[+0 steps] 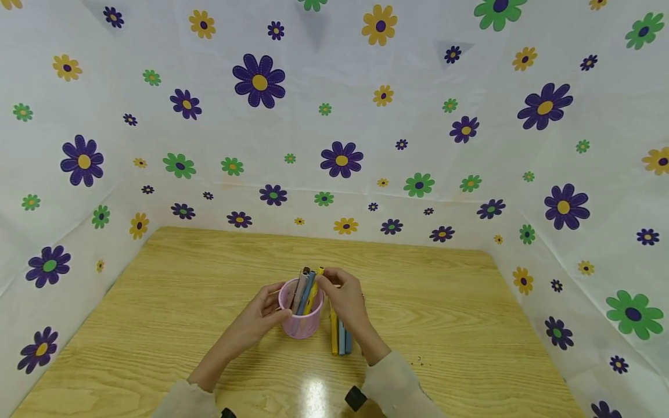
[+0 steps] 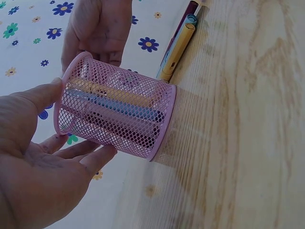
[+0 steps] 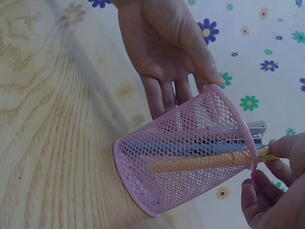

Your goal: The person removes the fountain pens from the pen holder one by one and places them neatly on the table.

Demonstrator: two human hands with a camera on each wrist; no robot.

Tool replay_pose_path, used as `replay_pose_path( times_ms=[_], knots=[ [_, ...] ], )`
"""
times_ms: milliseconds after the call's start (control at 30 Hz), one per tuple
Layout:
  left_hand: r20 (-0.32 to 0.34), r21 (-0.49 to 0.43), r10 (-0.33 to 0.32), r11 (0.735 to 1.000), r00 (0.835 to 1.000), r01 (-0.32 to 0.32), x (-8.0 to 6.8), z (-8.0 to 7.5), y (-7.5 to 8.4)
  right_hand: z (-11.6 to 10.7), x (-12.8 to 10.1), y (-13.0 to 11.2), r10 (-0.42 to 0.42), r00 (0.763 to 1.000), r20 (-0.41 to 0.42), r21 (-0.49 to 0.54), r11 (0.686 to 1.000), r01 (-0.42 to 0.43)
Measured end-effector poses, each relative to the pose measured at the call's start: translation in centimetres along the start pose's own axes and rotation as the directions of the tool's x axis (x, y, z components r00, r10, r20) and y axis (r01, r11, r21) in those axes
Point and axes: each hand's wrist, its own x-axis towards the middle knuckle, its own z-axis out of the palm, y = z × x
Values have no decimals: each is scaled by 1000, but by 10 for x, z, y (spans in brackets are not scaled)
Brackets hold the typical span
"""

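Note:
A pink mesh pen cup (image 1: 301, 330) stands on the table, with a grey pen (image 1: 299, 293), a blue pen (image 1: 306, 293) and a yellow pen (image 1: 312, 297) leaning inside. My left hand (image 1: 254, 320) holds the cup from the left, thumb at the rim and fingers round its side. At the cup's right rim, my right hand (image 1: 345, 297) pinches the top end of the yellow pen between thumb and finger, as the right wrist view shows. Dark shapes beside the grey pen are hard to make out through the mesh.
Right of the cup, another yellow pen (image 1: 334, 334) and a light blue pen (image 1: 342, 338) lie side by side, with a dark red pen (image 2: 192, 8) in the left wrist view. Flower-patterned white sheeting (image 1: 308, 128) encloses the wooden table (image 1: 434, 302) at the back and sides.

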Motion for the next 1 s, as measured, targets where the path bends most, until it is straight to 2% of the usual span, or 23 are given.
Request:
replay_pose_path(
  times_ms=[400, 633, 1000],
  knots=[
    [-11, -3, -4, 1000, 1000, 4, 1, 0, -1, -9, 0, -11, -23, 999, -47, 151, 988, 30],
    [-9, -2, 7, 1000, 1000, -7, -1, 1, -2, -18, 0, -13, -81, 995, -64, 281, 955, 96],
    [-3, -7, 6, 1000, 1000, -6, 0, -1, -2, -31, 2, -14, -99, 988, -121, 376, 916, 138]
  ],
)
